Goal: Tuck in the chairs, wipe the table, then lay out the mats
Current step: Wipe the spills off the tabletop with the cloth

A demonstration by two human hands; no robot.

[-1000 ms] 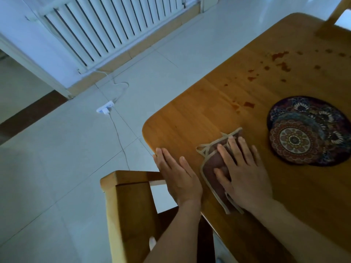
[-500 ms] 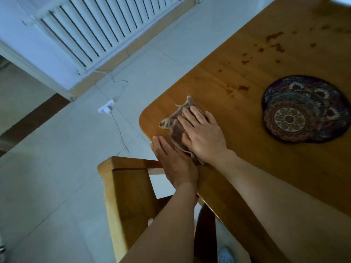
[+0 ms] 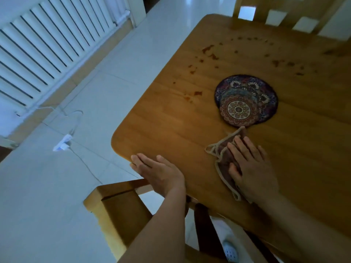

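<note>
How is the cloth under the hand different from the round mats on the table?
The cloth is plain brown with a pale edge; the round mats are covered in colourful patterns. The cloth is rumpled; the mats lie flat. The right hand presses on the cloth; no hand touches the mats. Both lie on the wooden table.

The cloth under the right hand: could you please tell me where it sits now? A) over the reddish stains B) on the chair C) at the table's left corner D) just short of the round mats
D: the cloth, under the right hand, has its far corner beside the round mats, the stains farther off.
</note>
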